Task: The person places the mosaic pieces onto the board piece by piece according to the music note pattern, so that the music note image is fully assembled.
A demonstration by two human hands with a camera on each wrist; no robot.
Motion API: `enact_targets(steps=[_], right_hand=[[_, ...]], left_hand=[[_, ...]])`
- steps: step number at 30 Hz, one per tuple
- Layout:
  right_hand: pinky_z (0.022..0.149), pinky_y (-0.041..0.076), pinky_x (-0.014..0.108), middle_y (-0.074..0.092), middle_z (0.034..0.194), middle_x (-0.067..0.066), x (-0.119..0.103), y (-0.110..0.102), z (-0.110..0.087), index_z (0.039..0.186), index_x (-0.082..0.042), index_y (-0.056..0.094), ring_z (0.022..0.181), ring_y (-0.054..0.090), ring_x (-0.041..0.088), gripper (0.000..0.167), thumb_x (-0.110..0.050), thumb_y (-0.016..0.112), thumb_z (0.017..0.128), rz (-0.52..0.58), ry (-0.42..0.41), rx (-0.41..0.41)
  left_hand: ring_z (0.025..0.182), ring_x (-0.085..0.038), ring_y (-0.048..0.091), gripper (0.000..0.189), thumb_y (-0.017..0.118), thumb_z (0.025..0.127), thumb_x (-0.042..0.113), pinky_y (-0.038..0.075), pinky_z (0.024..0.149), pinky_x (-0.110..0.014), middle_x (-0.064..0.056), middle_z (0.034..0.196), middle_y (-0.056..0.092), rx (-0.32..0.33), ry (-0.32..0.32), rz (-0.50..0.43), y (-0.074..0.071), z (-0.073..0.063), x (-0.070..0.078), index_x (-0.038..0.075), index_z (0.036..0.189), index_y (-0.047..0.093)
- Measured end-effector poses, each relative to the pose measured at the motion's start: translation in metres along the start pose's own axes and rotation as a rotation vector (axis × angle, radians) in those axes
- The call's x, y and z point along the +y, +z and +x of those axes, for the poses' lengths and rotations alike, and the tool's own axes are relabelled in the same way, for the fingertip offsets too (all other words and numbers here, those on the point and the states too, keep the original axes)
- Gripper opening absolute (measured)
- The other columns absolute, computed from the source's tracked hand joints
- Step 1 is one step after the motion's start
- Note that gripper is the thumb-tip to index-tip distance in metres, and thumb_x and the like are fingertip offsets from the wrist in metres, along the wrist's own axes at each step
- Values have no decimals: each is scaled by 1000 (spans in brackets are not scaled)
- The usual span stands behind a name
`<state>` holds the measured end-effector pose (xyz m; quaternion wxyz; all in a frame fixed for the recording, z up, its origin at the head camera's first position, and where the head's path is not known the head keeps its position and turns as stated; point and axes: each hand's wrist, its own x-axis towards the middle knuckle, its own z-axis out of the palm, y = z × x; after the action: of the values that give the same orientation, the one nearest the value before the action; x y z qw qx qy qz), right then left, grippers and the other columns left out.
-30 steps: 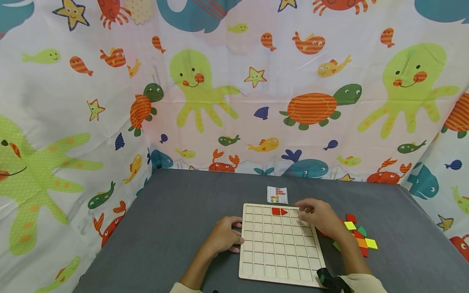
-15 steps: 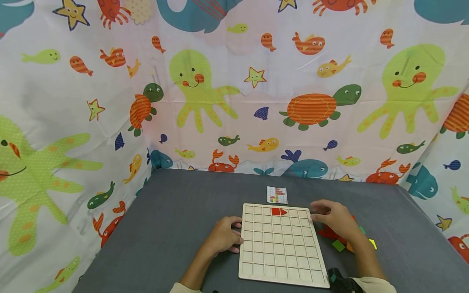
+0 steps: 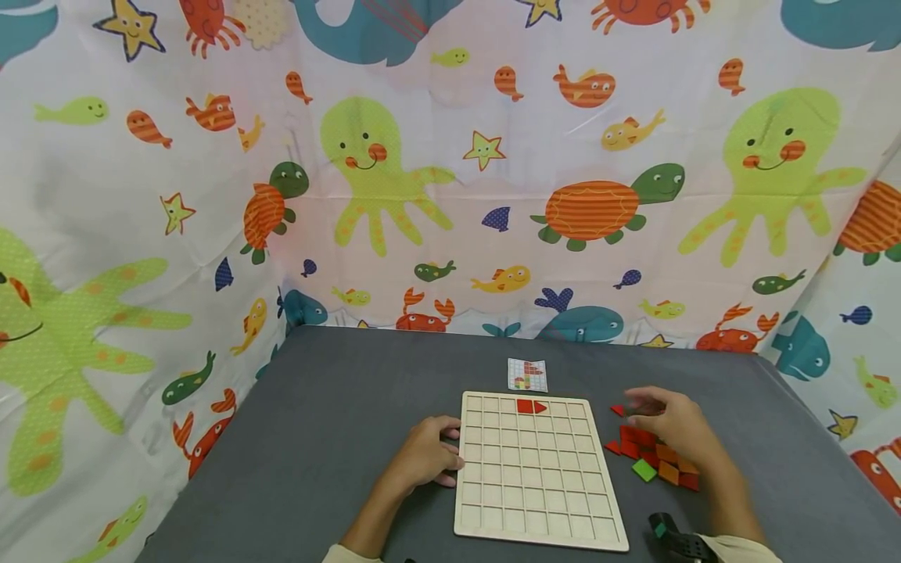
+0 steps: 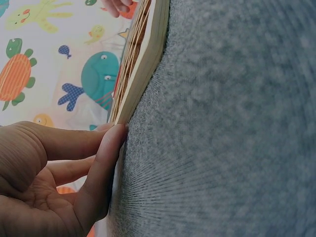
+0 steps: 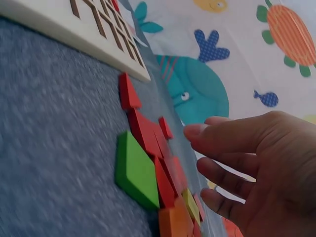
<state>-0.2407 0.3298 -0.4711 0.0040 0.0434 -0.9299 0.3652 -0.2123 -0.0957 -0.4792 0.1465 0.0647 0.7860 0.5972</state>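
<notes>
A wooden grid board (image 3: 532, 477) lies on the grey table, with a red square tile (image 3: 525, 407) and a red triangle tile (image 3: 540, 407) side by side in its top row. My left hand (image 3: 425, 451) rests against the board's left edge; the left wrist view shows the thumb and fingertips touching the side of the board (image 4: 143, 74). To the right of the board, my right hand (image 3: 672, 422) hovers over a pile of tiles with fingers loosely bent and nothing between them. Red tiles (image 3: 637, 435), orange tiles (image 3: 667, 472) and a green tile (image 3: 644, 470) show below it; other tiles are hidden behind the hand.
A small printed card (image 3: 527, 375) with a coloured grid pattern lies just beyond the board. A curtain (image 3: 450, 195) printed with sea animals hangs around the table (image 3: 338, 391). One loose red triangle (image 3: 612, 447) lies between board and pile.
My right hand has moved right, away from the board's upper right corner to over the tile pile. My left hand stays at the board's edge, and the view has shifted slightly.
</notes>
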Motion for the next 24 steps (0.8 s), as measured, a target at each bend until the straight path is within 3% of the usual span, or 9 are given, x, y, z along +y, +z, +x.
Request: enact_targets(steps=[8,16,18,24], right_hand=[[90,61,54,72,123,22,13,-13,-3,133,2,69,109,65,37,44,-9,80,92,-50,54,-22],[93,58,59,72,121,23,19,-19,-2,132,3,69,107,64,36,42,-5,77,92,-71,120,-46],[92,59,57,72,121,23,19,-19,-3,132,3,69,106,64,35,41,-5,76,93,-68,125,-47],[78,56,34,74,116,20,21,-15,-2,129,2,71,100,65,30,34,-8,76,96,-80,117,-18]], left_hand=[[92,-24,69,65,76,82,-15,67,58,-40,-18,126,60,1,-6,7,0,0,0,-6,144,58],[93,-24,69,65,76,82,-15,67,58,-41,-18,127,60,0,-10,8,0,0,1,-6,144,58],[93,-24,69,65,76,82,-15,67,58,-41,-18,127,60,0,-6,6,0,0,1,-6,144,58],[93,-24,69,65,76,83,-15,67,58,-41,-19,127,60,-2,1,7,0,0,1,-6,144,58]])
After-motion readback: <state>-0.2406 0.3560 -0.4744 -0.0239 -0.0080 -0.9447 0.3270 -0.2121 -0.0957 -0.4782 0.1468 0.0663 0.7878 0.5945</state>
